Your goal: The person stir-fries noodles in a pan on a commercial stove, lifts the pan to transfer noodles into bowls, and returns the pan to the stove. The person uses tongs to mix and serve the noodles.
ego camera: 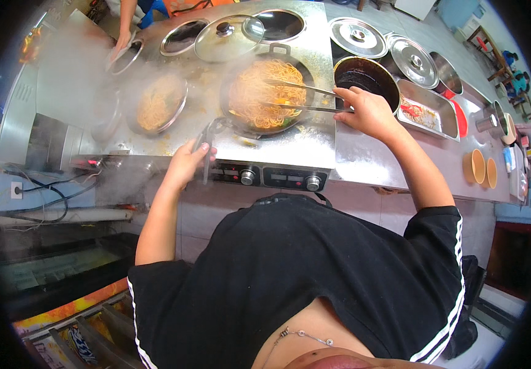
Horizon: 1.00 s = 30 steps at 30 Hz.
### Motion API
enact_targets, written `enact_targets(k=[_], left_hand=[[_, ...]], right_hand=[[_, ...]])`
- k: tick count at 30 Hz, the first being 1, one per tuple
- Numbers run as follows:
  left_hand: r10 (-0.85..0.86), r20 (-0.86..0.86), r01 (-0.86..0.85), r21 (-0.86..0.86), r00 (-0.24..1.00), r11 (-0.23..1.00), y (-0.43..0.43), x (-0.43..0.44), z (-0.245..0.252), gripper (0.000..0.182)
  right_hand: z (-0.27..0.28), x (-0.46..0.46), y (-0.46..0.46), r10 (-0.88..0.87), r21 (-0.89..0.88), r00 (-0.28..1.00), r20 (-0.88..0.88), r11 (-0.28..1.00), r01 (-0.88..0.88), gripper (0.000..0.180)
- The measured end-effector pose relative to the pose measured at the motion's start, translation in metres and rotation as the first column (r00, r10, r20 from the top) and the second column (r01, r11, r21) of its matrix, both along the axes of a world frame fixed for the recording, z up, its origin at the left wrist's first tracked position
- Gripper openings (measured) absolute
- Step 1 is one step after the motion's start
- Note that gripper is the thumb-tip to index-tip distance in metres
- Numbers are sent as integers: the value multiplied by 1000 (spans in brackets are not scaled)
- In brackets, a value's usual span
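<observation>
My right hand (362, 110) holds a pair of metal tongs (314, 109), their two arms spread and their tips in the noodles (270, 87). Those noodles lie in a dark wok (312, 94), with bits of green and orange-yellow food at their edge. A dark gripping handle (208, 133), reaching to the wok's left edge, is held in my left hand (190, 159). To the left, a second pan (183, 104) holds more noodles (157, 104), blurred by steam. Behind the wok, a glass lid (229, 39) with a black knob rests across two round openings.
Another person's hand (120, 48) holds a cloth at the far left. Right of the wok stand a blackened pot (367, 76), lidded pots (414, 60), a steel tray (427, 113) of chopped food and paper bowls (473, 167). Control knobs (247, 177) line the front edge; cables (58, 189) hang lower left.
</observation>
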<state>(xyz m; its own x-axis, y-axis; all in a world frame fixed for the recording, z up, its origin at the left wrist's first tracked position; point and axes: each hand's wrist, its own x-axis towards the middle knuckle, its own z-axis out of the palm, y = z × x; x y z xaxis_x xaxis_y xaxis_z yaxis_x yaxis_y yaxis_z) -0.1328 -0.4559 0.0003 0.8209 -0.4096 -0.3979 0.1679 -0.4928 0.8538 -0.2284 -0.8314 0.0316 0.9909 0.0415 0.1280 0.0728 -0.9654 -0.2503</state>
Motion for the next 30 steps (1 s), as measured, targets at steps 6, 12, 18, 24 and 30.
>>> enact_targets(k=[6, 12, 18, 24, 30], left_hand=[[24, 14, -24, -7, 1000, 1000, 0, -3, -1, 35], [79, -2, -79, -24, 997, 997, 3, -7, -2, 34], [78, -22, -79, -37, 997, 996, 3, -1, -4, 33], [57, -44, -60, -69, 997, 996, -3, 4, -9, 30], [48, -29, -48, -29, 998, 998, -2, 9, -10, 29]], right_hand=[[-19, 4, -3, 64, 71, 994, 88, 995, -70, 31], [-39, 6, 4, -29, 82, 999, -15, 996, 30, 25], [-36, 3, 10, -35, 157, 994, 100, 987, 19, 32], [-36, -2, 15, -29, 89, 996, 90, 996, 21, 42], [-38, -3, 13, -10, 110, 997, 76, 994, 2, 41]])
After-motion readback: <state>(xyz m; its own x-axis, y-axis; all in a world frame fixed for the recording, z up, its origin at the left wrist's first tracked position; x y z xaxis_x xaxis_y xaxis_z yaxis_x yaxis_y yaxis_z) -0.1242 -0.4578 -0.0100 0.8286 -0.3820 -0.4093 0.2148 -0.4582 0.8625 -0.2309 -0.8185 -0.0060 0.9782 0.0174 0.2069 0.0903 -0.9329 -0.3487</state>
